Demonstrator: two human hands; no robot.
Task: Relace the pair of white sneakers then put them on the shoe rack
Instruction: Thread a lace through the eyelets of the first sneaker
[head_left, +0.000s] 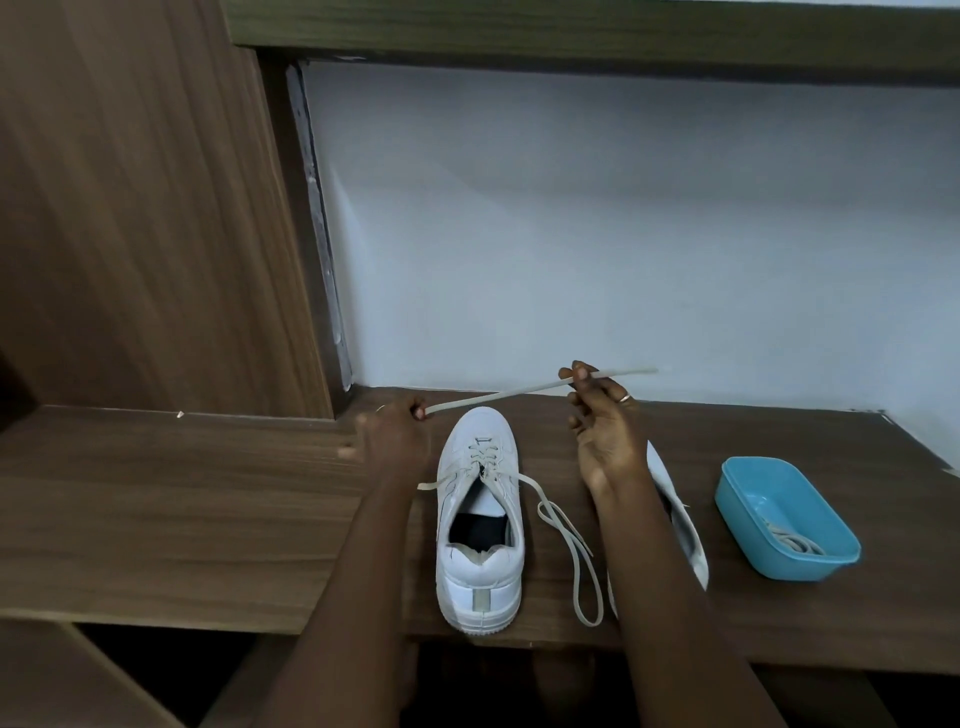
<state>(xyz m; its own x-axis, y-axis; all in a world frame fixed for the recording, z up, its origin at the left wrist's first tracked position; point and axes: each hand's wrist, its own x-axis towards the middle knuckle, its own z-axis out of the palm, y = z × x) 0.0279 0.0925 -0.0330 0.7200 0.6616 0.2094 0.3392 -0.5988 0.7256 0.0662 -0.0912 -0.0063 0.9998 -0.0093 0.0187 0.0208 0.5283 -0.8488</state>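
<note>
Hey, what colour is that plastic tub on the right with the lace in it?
Light blue; the tub shows clearly in the head view.

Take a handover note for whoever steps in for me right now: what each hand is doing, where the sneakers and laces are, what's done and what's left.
Left hand pinches one end of a loose shoelace. Right hand pinches it near the other end, stretched above the toe of the middle sneaker.
The middle sneaker stands on the wooden surface, partly laced, with its ends loose and untied.
The second sneaker is to its right, mostly hidden by the right forearm, so its lacing is unclear.
The blue tub at far right holds another lace.
Left: finish the lacing, then put both sneakers on the rack.
</note>
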